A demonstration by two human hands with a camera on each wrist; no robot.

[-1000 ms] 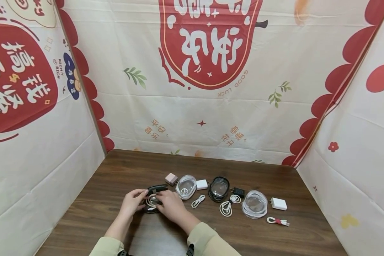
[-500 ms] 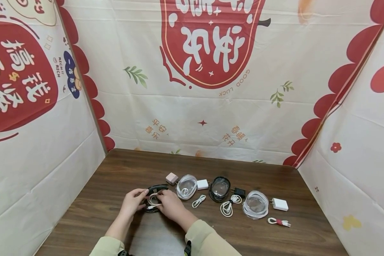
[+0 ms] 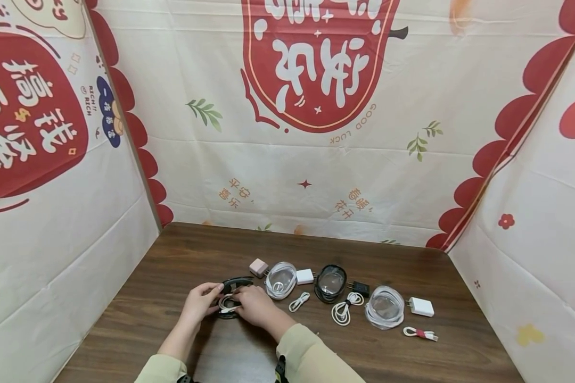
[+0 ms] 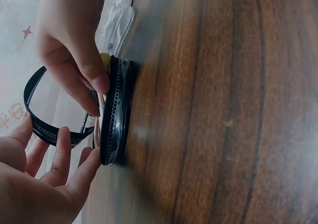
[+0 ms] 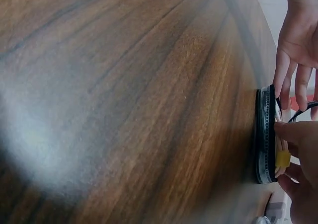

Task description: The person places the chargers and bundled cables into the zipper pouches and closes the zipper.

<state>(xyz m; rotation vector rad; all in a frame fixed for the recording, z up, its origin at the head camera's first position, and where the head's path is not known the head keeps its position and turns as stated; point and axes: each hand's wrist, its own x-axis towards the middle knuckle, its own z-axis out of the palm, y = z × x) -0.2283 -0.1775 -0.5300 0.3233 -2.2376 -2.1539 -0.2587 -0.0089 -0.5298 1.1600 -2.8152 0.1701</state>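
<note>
An unzipped clear case with a black zip rim rests on the table, its lid standing raised in the left wrist view. My left hand holds the case from its left side, with the thumb and fingers about the lid and other fingers at the base. A coiled pale cable lies in the base. My right hand pinches this coil between thumb and fingers. A yellow tie around the cable shows in the right wrist view. Part of the coil is hidden behind the right hand.
Rightward on the wooden table stand a pink charger, white chargers, a black charger, clear cases with white rims and a black-rimmed case. Tied white cables lie before them. Printed cloth walls surround the table.
The right hand has shifted slightly over the coil, and the cable's loop and white end have moved a little inside the case. The left hand stays in place.
</note>
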